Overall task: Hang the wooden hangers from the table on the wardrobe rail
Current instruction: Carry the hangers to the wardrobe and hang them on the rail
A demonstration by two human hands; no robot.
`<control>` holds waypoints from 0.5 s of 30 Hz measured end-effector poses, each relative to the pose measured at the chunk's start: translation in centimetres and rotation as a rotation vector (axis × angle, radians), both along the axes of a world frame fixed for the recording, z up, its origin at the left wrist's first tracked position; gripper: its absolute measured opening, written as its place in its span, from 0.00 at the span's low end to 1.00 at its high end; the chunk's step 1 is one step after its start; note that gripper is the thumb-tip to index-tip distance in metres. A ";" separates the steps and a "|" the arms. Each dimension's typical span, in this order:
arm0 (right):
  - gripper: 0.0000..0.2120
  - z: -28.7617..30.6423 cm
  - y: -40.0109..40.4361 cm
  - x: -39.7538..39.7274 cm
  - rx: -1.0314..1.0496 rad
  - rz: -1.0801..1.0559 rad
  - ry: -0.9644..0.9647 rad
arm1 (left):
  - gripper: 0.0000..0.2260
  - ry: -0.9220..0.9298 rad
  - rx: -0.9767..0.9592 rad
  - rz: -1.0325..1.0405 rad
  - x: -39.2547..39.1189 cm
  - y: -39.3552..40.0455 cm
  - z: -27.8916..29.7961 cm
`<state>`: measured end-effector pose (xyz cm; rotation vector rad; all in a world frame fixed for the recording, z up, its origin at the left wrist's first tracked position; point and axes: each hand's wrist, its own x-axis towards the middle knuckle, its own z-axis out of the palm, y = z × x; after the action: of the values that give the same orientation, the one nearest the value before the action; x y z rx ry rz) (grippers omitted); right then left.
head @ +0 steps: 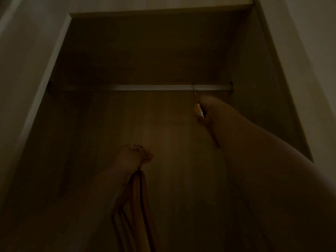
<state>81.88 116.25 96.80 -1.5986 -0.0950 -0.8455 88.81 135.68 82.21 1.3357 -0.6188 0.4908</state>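
our right hand (pixel 209 106) grips one hanger (pixel 199 110), hook seemingly on the rail (pixel 163 87). left hand (pixel 132 157) closed around spare hangers (pixel 138 188). next, we judge: release, pass another across.

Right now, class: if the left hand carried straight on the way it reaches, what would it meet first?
Probably nothing before the wardrobe's back panel. The left hand, gripping a bunch of wooden hangers by their hooks, reaches up and inward below the rail; that path looks clear, though the dim picture leaves depth uncertain.
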 end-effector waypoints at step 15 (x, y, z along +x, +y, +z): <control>0.13 -2.5 -1.1 -3.8 -0.145 -0.164 -0.189 | 0.09 0.031 -0.007 -0.011 -1.2 0.4 -0.7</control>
<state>78.11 115.15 94.27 -1.6752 -0.1643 -1.1391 87.58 136.11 81.56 1.3305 -0.5978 0.4618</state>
